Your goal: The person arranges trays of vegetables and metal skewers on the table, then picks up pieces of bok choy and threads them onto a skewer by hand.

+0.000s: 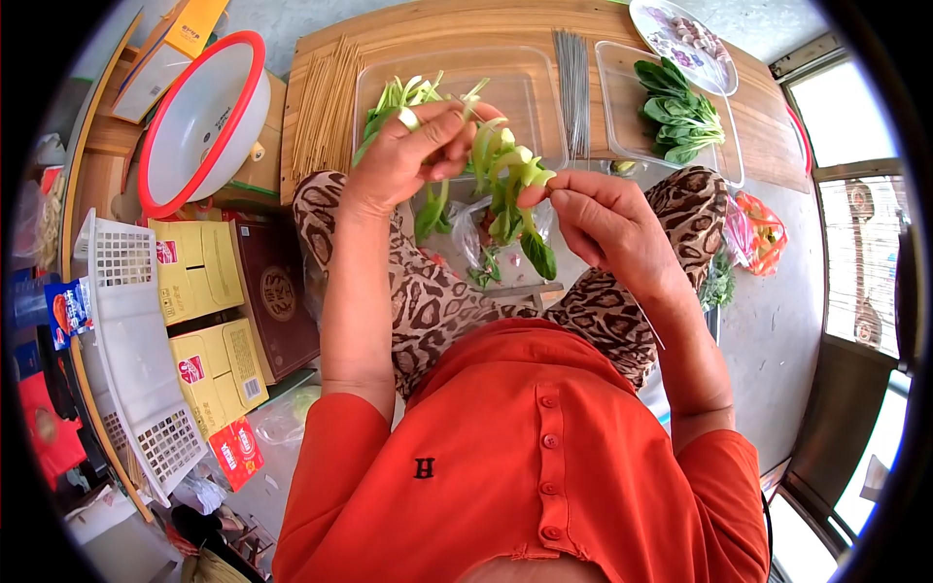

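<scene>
Both hands are raised over my lap in front of the table, with leafy greens (505, 175) strung between them, pale stems upward and dark leaves hanging down. My left hand (413, 151) is closed in a pinch at the left end of the greens. At the right end, my right hand (612, 223) pinches a pale stem. A thin skewer (653, 325) sticks out below the right hand; the rest of it is hidden by the fingers and greens. Behind the left hand, more cut greens (403, 94) lie in a clear plastic tray (515, 63).
Bamboo skewers (326, 107) lie left of the tray, metal skewers (572, 92) right of it. Another clear tray (622, 126) holds leafy greens (680, 117). A plate (671, 58) with pieces of food stands behind. At left are a red-rimmed basin (204, 126), boxes (199, 272) and a white basket (131, 321).
</scene>
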Demonstrator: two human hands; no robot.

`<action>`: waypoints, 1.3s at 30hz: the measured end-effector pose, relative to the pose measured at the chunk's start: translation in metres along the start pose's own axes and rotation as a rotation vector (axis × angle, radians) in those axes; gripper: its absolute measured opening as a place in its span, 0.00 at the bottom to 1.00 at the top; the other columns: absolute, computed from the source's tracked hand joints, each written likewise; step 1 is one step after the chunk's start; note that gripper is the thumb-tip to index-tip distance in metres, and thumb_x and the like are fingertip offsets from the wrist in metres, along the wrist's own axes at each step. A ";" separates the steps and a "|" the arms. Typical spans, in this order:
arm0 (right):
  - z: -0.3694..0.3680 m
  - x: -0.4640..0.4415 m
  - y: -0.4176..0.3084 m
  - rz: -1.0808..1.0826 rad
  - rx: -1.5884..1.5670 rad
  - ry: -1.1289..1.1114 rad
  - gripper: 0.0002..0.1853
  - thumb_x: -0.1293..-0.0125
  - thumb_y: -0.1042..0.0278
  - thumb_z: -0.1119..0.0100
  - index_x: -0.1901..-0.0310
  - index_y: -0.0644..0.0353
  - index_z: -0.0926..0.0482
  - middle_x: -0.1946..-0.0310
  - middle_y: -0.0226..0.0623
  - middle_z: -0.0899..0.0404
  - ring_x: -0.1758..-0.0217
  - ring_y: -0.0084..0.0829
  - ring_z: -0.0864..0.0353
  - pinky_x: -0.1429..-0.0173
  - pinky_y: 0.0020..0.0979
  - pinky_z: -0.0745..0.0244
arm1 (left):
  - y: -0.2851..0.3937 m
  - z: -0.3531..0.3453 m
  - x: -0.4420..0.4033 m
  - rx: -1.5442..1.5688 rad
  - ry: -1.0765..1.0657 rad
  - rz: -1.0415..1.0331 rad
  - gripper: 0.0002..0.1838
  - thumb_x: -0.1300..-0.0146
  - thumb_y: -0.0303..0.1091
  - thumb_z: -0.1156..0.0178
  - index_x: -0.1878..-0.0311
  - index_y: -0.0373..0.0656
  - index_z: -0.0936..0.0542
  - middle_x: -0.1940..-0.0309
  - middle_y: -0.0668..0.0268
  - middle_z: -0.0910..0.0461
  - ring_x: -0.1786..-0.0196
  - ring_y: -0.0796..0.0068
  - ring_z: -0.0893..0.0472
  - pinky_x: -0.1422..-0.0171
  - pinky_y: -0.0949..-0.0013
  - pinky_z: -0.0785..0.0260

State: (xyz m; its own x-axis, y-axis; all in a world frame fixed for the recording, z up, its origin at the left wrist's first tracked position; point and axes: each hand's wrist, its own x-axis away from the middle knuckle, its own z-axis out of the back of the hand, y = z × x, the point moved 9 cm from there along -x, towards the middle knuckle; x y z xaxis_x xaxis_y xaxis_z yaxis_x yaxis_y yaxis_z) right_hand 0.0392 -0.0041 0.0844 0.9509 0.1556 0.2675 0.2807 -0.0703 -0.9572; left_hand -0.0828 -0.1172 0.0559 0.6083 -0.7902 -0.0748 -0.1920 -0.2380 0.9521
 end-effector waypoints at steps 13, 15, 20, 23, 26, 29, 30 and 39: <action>0.034 -0.016 0.030 0.029 -0.066 0.152 0.14 0.27 0.67 0.55 0.54 0.65 0.21 0.87 0.19 0.38 0.86 0.11 0.45 0.81 0.18 0.52 | -0.042 0.063 -0.001 -0.380 0.480 0.178 0.22 0.30 0.49 0.47 0.44 0.41 0.22 0.73 0.71 0.23 0.80 0.88 0.34 0.80 0.83 0.49; 0.038 -0.015 0.033 0.023 -0.077 0.164 0.14 0.27 0.67 0.55 0.54 0.64 0.20 0.87 0.19 0.38 0.86 0.11 0.45 0.81 0.18 0.53 | -0.054 0.064 0.001 -0.219 0.478 0.224 0.30 0.34 0.54 0.43 0.40 0.39 0.26 0.69 0.70 0.24 0.76 0.87 0.32 0.77 0.81 0.46; 0.043 -0.014 0.042 -0.001 -0.068 0.171 0.14 0.27 0.67 0.55 0.54 0.65 0.21 0.88 0.19 0.39 0.86 0.12 0.46 0.81 0.18 0.53 | -0.069 0.051 -0.002 0.160 0.410 0.194 0.31 0.30 0.45 0.46 0.31 0.38 0.39 0.55 0.62 0.24 0.65 0.83 0.28 0.66 0.78 0.39; 0.042 -0.015 0.045 0.002 -0.084 0.170 0.14 0.27 0.67 0.55 0.53 0.65 0.21 0.87 0.19 0.39 0.86 0.12 0.45 0.81 0.18 0.53 | -0.068 0.049 -0.006 0.108 0.381 0.146 0.26 0.29 0.40 0.48 0.33 0.37 0.35 0.54 0.62 0.23 0.64 0.82 0.27 0.66 0.78 0.38; 0.037 -0.013 0.042 -0.018 -0.084 0.145 0.14 0.27 0.67 0.56 0.53 0.64 0.21 0.87 0.19 0.38 0.86 0.12 0.44 0.80 0.18 0.52 | -0.062 0.035 -0.007 0.150 0.286 0.135 0.18 0.30 0.34 0.49 0.40 0.39 0.28 0.57 0.65 0.22 0.64 0.83 0.26 0.64 0.76 0.37; 0.026 -0.011 0.041 -0.026 -0.087 0.086 0.13 0.27 0.68 0.56 0.53 0.65 0.21 0.86 0.19 0.38 0.85 0.12 0.43 0.79 0.18 0.51 | -0.060 0.023 -0.010 0.141 0.245 0.177 0.19 0.30 0.35 0.48 0.41 0.35 0.27 0.54 0.65 0.23 0.63 0.83 0.28 0.66 0.80 0.40; 0.024 -0.010 0.039 -0.027 -0.088 0.087 0.13 0.27 0.68 0.56 0.53 0.65 0.21 0.86 0.19 0.38 0.85 0.12 0.43 0.79 0.18 0.51 | -0.059 0.021 -0.012 0.112 0.228 0.168 0.18 0.30 0.35 0.49 0.42 0.35 0.26 0.55 0.67 0.23 0.64 0.84 0.28 0.67 0.81 0.41; 0.015 -0.008 0.031 -0.038 -0.073 0.059 0.13 0.27 0.68 0.55 0.53 0.65 0.21 0.85 0.20 0.37 0.84 0.12 0.43 0.79 0.18 0.51 | -0.054 0.008 -0.016 0.077 0.217 0.197 0.17 0.30 0.37 0.47 0.46 0.36 0.23 0.53 0.69 0.20 0.64 0.88 0.29 0.67 0.81 0.43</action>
State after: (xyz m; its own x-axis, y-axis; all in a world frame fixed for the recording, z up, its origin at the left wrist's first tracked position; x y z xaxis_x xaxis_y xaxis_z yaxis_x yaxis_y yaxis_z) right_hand 0.0383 0.0073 0.0511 0.9449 0.1011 0.3114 0.3233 -0.1371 -0.9363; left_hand -0.0883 -0.0963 0.0033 0.7022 -0.6882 0.1824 -0.3755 -0.1403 0.9161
